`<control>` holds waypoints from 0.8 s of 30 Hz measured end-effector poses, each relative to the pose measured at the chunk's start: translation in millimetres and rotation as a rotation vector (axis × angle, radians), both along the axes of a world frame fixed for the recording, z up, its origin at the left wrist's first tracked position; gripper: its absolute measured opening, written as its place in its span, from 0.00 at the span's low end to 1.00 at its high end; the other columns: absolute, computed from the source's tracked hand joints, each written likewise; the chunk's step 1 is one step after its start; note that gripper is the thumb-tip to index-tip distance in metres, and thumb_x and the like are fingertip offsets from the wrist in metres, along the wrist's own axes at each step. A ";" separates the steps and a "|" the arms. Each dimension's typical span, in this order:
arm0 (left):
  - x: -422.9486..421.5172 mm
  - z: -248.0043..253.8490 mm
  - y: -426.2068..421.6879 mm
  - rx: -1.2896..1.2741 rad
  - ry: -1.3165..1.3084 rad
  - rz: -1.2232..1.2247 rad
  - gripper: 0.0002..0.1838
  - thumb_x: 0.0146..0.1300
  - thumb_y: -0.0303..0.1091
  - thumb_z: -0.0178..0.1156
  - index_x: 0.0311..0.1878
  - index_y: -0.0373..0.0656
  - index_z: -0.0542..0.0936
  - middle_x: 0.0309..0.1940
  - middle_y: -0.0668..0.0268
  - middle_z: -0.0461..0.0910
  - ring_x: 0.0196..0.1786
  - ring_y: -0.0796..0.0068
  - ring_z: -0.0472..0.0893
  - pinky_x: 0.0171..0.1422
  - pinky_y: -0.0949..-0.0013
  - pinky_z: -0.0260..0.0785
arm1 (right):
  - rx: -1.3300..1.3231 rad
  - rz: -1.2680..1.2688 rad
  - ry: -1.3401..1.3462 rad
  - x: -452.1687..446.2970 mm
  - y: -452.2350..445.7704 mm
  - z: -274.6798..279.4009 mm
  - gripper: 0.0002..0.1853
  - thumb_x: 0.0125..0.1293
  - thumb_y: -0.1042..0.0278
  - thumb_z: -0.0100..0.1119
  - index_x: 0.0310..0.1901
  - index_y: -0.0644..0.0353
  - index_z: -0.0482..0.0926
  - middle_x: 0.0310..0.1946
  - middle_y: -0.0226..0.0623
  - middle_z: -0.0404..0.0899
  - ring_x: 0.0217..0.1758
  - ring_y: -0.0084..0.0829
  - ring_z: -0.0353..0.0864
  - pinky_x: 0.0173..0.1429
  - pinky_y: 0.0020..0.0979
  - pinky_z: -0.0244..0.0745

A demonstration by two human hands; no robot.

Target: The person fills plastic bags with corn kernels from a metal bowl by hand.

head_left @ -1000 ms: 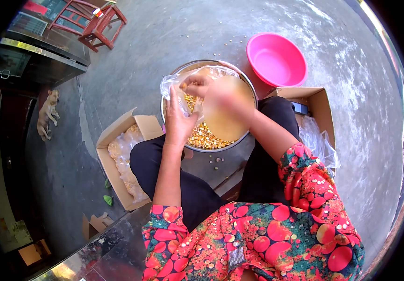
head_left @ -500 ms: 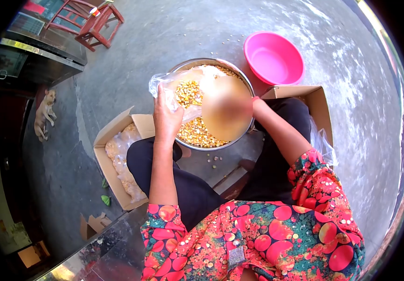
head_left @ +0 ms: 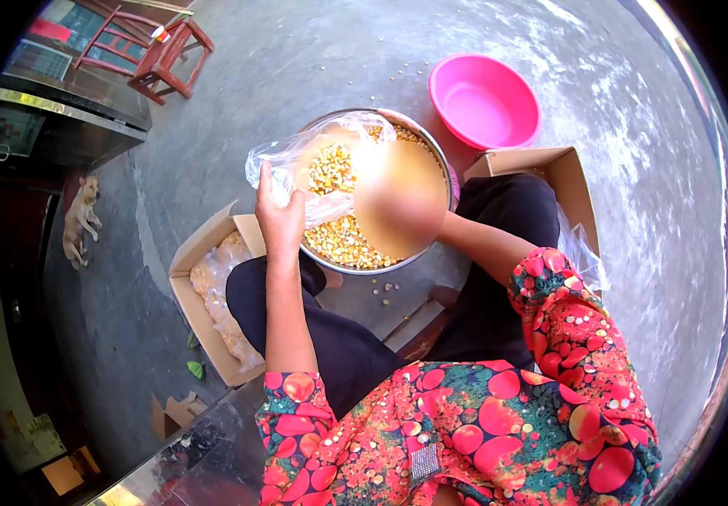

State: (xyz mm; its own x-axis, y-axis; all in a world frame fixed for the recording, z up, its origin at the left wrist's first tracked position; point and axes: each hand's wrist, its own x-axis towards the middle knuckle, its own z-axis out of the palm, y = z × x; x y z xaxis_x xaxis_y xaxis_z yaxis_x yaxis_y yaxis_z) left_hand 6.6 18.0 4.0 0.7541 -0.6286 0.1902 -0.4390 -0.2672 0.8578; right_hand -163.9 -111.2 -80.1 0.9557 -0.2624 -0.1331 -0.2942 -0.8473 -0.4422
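Note:
A wide metal basin (head_left: 367, 271) sits on the floor between my knees, holding yellow corn kernels (head_left: 347, 243). My left hand (head_left: 279, 218) is closed on the edge of a clear plastic bag (head_left: 273, 158), over the basin's left side. The bag stretches across the kernels towards the right. My right hand (head_left: 410, 207) is over the right part of the basin, inside a blurred patch. Its fingers are hidden there, and I cannot make out whether it holds anything.
On my left stands a cardboard box (head_left: 205, 331) with filled clear bags; another cardboard box (head_left: 564, 173) is by my right knee. A pink basin (head_left: 486, 101) lies beyond it. A red wooden chair (head_left: 170, 59) and a dog (head_left: 82, 221) are at far left. Kernels dot the floor.
My left hand has shifted slightly left with the bag, whose left edge now reaches further out. My right hand and forearm have moved a little left, further over the basin.

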 end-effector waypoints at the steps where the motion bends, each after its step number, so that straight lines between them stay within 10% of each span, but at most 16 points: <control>1: -0.7 0.2 -0.3 0.014 -0.003 -0.007 0.33 0.49 0.22 0.55 0.62 0.30 0.61 0.60 0.52 0.65 0.62 0.66 0.66 0.65 0.70 0.55 | 0.079 -0.093 0.019 2.6 -1.5 -4.9 0.14 0.58 0.61 0.52 0.41 0.62 0.70 0.37 0.50 0.76 0.35 0.45 0.79 0.39 0.41 0.74; 7: -5.2 8.1 -1.8 0.063 -0.026 -0.045 0.32 0.49 0.24 0.55 0.62 0.31 0.62 0.60 0.51 0.65 0.63 0.65 0.65 0.66 0.69 0.53 | 0.374 -0.268 -0.197 21.2 -21.9 -49.1 0.16 0.56 0.59 0.53 0.41 0.61 0.77 0.33 0.52 0.79 0.40 0.47 0.78 0.46 0.40 0.72; 14: 2.8 -1.6 -2.5 -0.002 -0.122 -0.056 0.33 0.47 0.21 0.55 0.62 0.39 0.63 0.57 0.49 0.65 0.61 0.55 0.66 0.64 0.63 0.57 | 1.331 -0.459 -0.237 -0.8 -36.0 18.1 0.14 0.58 0.54 0.53 0.35 0.56 0.80 0.18 0.29 0.70 0.16 0.23 0.67 0.20 0.26 0.61; 19: -2.6 13.6 -3.4 0.052 -0.135 -0.058 0.34 0.45 0.23 0.56 0.62 0.44 0.65 0.59 0.49 0.61 0.61 0.54 0.65 0.63 0.61 0.57 | 0.873 -0.441 -0.067 20.8 -33.1 -14.1 0.14 0.58 0.56 0.51 0.29 0.57 0.79 0.14 0.30 0.69 0.14 0.24 0.67 0.18 0.26 0.62; 24: 1.4 7.8 -3.1 -0.054 -0.171 0.044 0.38 0.45 0.21 0.56 0.65 0.44 0.59 0.63 0.49 0.55 0.64 0.53 0.61 0.65 0.60 0.55 | 0.955 -0.425 0.002 20.0 -30.9 -8.6 0.11 0.57 0.59 0.52 0.28 0.58 0.78 0.15 0.32 0.72 0.15 0.24 0.70 0.20 0.26 0.67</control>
